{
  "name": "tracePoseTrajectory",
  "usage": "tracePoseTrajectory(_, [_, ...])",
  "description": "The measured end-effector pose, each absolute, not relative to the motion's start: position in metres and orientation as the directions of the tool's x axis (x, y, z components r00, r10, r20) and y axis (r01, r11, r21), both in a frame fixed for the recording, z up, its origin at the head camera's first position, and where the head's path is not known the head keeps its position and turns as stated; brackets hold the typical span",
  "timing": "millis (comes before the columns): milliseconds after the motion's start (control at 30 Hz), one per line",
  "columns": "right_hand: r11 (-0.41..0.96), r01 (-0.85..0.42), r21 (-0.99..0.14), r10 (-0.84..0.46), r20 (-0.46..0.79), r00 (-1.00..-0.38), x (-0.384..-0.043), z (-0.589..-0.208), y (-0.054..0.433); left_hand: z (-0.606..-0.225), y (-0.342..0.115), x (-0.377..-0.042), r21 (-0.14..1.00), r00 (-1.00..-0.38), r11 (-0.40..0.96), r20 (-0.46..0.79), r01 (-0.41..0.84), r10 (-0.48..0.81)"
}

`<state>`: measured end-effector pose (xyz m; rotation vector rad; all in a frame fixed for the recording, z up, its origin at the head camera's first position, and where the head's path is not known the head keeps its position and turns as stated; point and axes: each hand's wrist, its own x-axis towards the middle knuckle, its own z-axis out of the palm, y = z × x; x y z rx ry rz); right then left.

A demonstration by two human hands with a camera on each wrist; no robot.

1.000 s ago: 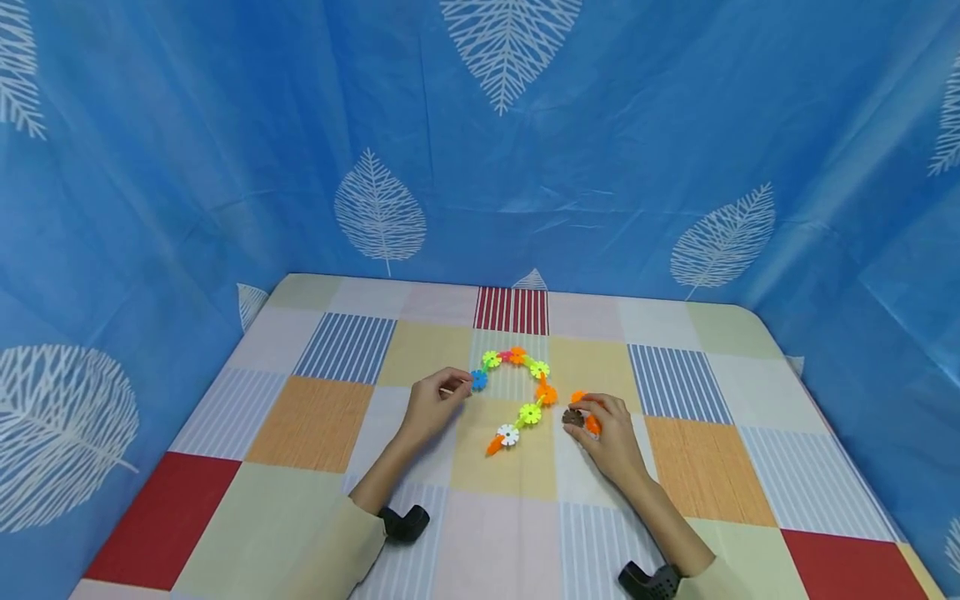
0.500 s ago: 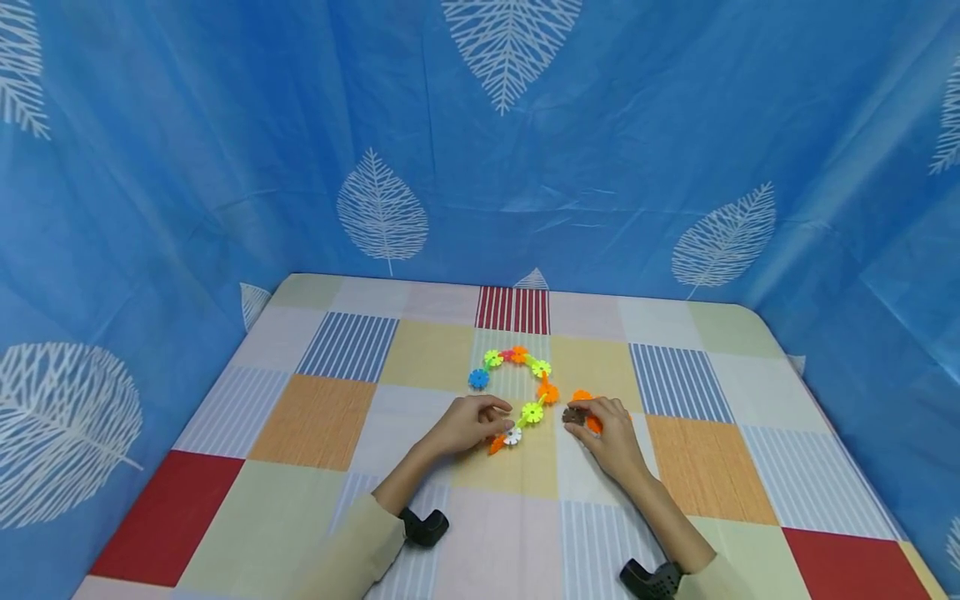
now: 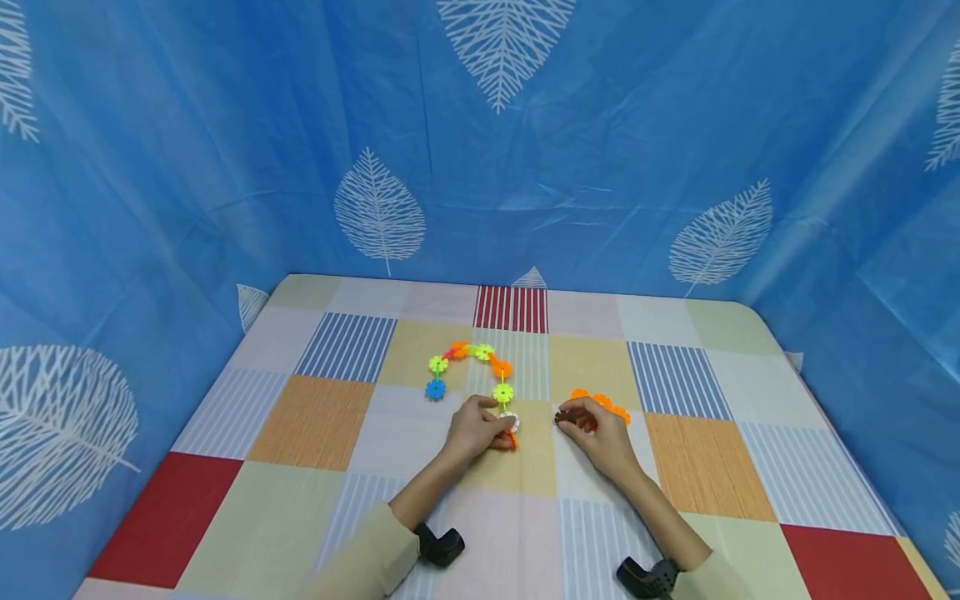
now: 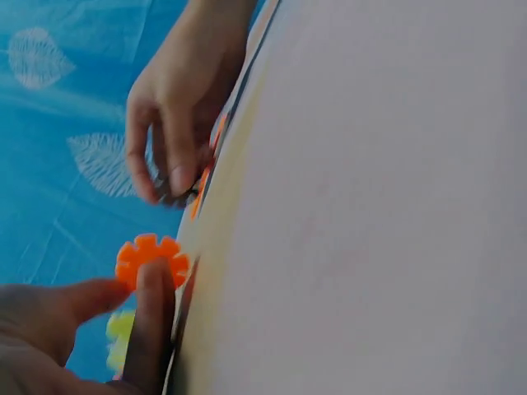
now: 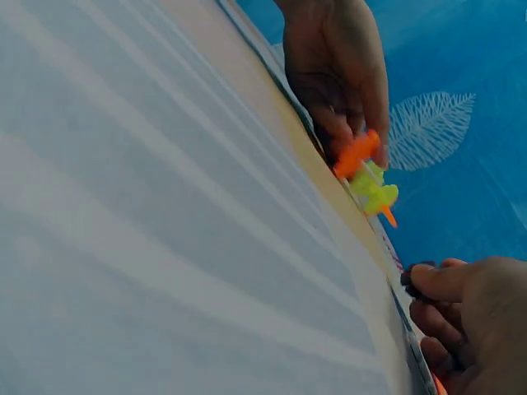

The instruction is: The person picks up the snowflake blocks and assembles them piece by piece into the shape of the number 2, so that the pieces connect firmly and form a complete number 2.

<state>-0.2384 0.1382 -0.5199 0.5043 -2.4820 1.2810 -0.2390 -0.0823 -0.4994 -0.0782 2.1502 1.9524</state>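
Observation:
A chain of flower-shaped plastic discs curves across the middle of the table, from a blue disc [image 3: 435,389] through a yellow-green disc [image 3: 503,392] to a white disc [image 3: 513,421] and an orange disc [image 4: 148,263] at its near end. My left hand [image 3: 472,429] pinches that near end between thumb and fingers, partly hiding it. To the right, my right hand [image 3: 600,429] pinches a dark brown flower disc [image 3: 562,417]. Several joined orange discs [image 3: 602,402] lie just behind and under the right hand, partly covered by it.
A patchwork-patterned cloth [image 3: 495,533] covers the table. Blue curtains with white leaf prints [image 3: 480,192] hang behind and on both sides. Each wrist wears a black camera [image 3: 441,546].
My left hand leaves the blue end and moves nearer and right to take the chain's near end. The chain has shifted left. My right hand keeps the brown disc, shifting only slightly.

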Motion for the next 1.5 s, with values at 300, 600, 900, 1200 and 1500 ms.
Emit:
tracePoseTrajectory(300, [0.339, -0.202, -0.919, -0.033, 0.203, -0.979, -0.223, -0.493, 0.121, -0.468, -0.088, -0.232, 0.940, -0.933, 0.260, -0.283, -0.223, 0.224])
tracePoseTrajectory(600, [0.045, 0.092, -0.995, -0.005, -0.093, -0.996, -0.217, -0.502, 0.116, -0.439, -0.086, -0.242, 0.222, -0.836, 0.809, 0.218, 0.544, 0.503])
tracePoseTrajectory(900, [0.033, 0.093, -0.995, 0.013, -0.093, -0.996, -0.215, -0.505, 0.115, -0.486, -0.061, -0.234, -0.058, -0.722, 0.755, 0.253, 0.653, 0.644])
tracePoseTrajectory(1200, [-0.034, 0.062, -0.998, 0.022, -0.063, -0.998, -0.218, -0.507, 0.119, -0.485, -0.062, -0.250, -0.067, -0.737, 0.792, 0.324, 0.607, 0.593])
tracePoseTrajectory(1500, [-0.062, 0.046, -0.997, 0.013, -0.047, -0.999, -0.222, -0.509, 0.110, -0.479, -0.074, -0.263, 0.133, -0.762, 0.770, 0.324, 0.624, 0.561])
